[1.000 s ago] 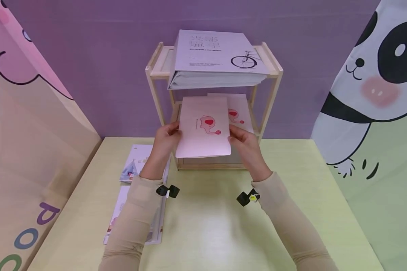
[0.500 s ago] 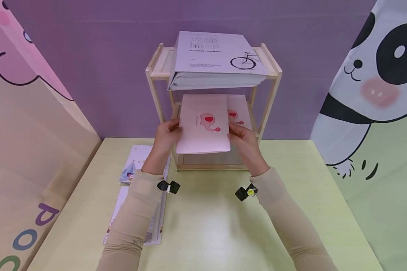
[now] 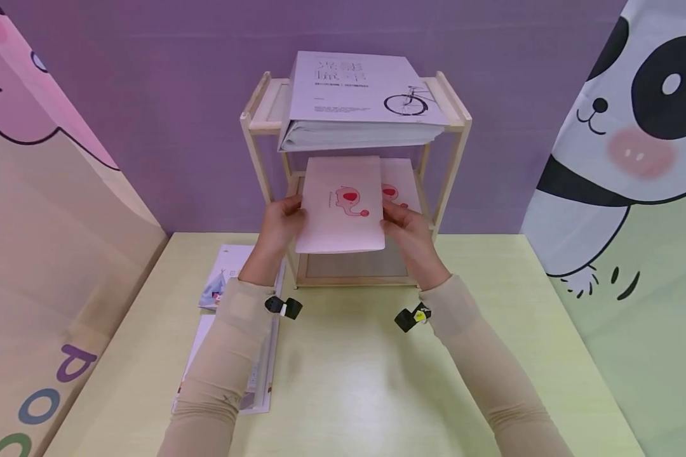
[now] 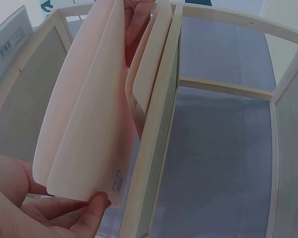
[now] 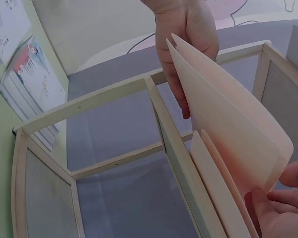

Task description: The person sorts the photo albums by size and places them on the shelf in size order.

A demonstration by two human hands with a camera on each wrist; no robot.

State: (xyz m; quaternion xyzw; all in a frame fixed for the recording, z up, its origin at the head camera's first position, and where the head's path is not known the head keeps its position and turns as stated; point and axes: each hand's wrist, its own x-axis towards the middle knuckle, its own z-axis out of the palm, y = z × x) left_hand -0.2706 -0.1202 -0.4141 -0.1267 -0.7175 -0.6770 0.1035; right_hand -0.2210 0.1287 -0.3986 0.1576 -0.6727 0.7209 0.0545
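Observation:
A pink booklet [image 3: 343, 206] with a red elephant drawing lies between my hands at the front of the wooden rack's middle shelf. My left hand [image 3: 280, 231] pinches its left edge, and my right hand [image 3: 413, 240] pinches the right edge. The wrist views show the booklet's [image 4: 87, 114] covers bowed slightly apart. Beneath it and to the right, a matching pink booklet [image 3: 401, 171] rests on the middle shelf, partly covered. In the right wrist view the fingers [image 5: 268, 213] of my right hand are at the booklet's lower corner.
The light wooden rack [image 3: 457, 146] stands at the back of the table [image 3: 343, 368]. On its top shelf lies a thick white book [image 3: 354, 89] with a bicycle picture. White books [image 3: 228, 266] lie on the table at the left, partly behind my left arm. A purple backdrop hangs behind.
Both hands have moved the held booklet forward, deeper over the middle shelf, and its front edge has dropped back from the viewer. The grip looks the same.

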